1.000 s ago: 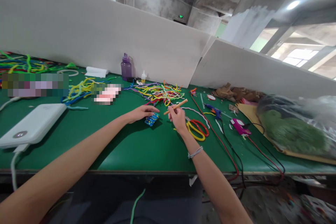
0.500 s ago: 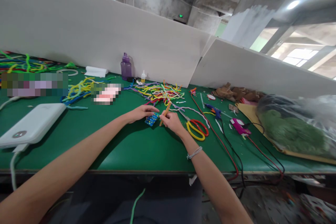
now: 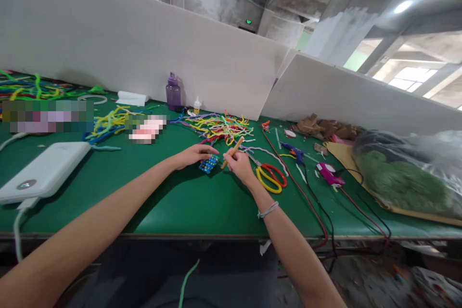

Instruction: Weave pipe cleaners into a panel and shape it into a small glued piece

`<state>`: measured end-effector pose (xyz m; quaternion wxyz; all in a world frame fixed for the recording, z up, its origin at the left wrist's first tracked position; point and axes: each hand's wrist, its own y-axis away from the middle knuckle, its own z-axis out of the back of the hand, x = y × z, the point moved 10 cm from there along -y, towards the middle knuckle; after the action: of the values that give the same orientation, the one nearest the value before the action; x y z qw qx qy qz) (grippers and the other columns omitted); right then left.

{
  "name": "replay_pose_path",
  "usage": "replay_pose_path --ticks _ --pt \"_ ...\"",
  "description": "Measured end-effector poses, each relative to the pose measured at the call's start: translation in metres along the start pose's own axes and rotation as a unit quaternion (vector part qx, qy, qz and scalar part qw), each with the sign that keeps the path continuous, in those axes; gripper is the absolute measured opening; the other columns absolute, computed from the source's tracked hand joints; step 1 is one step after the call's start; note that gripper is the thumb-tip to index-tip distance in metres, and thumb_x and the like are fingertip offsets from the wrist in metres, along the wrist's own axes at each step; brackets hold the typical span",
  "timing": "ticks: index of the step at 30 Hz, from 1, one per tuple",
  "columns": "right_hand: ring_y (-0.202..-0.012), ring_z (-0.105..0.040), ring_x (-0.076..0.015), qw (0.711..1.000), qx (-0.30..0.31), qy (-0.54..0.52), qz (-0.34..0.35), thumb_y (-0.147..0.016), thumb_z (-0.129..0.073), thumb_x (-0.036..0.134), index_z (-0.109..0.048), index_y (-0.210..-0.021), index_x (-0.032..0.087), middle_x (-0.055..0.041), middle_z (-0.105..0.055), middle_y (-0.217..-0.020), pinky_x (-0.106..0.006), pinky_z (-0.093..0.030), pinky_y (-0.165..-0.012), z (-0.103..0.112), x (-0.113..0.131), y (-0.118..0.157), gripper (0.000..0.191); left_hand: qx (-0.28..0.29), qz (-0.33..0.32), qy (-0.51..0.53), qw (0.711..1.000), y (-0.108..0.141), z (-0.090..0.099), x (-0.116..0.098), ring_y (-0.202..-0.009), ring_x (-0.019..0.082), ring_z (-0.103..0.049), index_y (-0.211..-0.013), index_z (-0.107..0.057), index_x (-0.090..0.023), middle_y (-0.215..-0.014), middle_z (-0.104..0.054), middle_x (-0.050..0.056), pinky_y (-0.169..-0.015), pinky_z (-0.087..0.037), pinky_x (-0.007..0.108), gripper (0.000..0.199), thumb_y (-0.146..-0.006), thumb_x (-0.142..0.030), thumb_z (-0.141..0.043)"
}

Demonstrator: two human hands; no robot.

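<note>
With its fingertips, my left hand [image 3: 190, 156] holds a small blue piece with yellow and green dots [image 3: 209, 165] at the table's middle; what the piece is I cannot make out. Just to its right, my right hand [image 3: 240, 167] is closed round a thin tan stick, wooden-looking [image 3: 237, 145], tilted with its upper end to the right. The stick's lower end points toward the blue piece, with a small gap between them. Scissors with red and yellow handles [image 3: 269, 187] lie beside my right wrist. Behind both hands spreads a pile of coloured pipe cleaners [image 3: 224, 127].
On the green table [image 3: 173, 211] a white power bank [image 3: 46, 168] lies at left. A purple bottle [image 3: 173, 94] and a small glue bottle [image 3: 197, 106] stand at the back. To the right are a blue glue gun [image 3: 294, 151], cables and a plastic bag [image 3: 404, 178] of green material.
My right hand has shifted slightly to the right with the stick, which now leans further over and stands farther from the blue piece. My left hand stays in place.
</note>
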<state>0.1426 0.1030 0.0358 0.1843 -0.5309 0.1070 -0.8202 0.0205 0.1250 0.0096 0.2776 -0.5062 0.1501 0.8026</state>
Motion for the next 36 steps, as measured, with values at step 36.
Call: replay_pose_path --ticks 36 --pt "-0.031 -0.039 -0.0073 0.994 0.080 -0.009 -0.071 -0.075 -0.049 0.032 -0.051 -0.063 0.017 0.0068 -0.043 -0.036 -0.019 -0.033 -0.038 -0.015 -0.015 0.001 0.019 0.001 -0.001 -0.007 1.000 0.000 0.000 0.000 -0.087 0.016 -0.054 -0.108 -0.058 -0.016 -0.103 -0.061 0.005 -0.072 -0.040 0.024 0.035 -0.077 -0.032 -0.052"
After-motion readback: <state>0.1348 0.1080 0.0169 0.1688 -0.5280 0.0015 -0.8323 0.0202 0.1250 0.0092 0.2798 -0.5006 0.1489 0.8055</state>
